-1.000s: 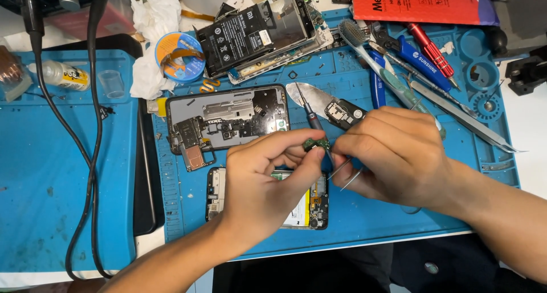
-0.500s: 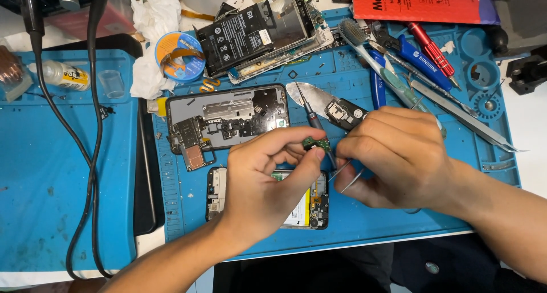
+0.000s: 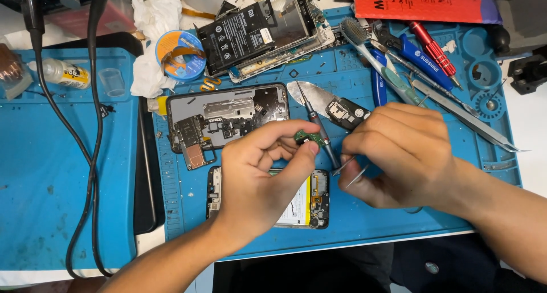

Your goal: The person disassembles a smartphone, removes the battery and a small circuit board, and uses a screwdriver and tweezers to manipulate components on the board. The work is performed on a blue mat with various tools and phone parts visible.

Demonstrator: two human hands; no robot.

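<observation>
Since half a second my hands barely moved. My left hand (image 3: pixel 259 179) pinches the small green board (image 3: pixel 308 137) above the opened phone (image 3: pixel 296 204); at three o'clock, my right hand (image 3: pixel 399 153) grips, probably, tweezers (image 3: pixel 348 173).

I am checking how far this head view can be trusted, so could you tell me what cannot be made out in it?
- Small green circuit board: pinched in the left hand; too small for detail.
- Tweezers: the right hand hides all but the tips.
- Opened phone on the blue mat: its middle lies under the left hand.
- Red booklet: cut by the top edge.
</observation>
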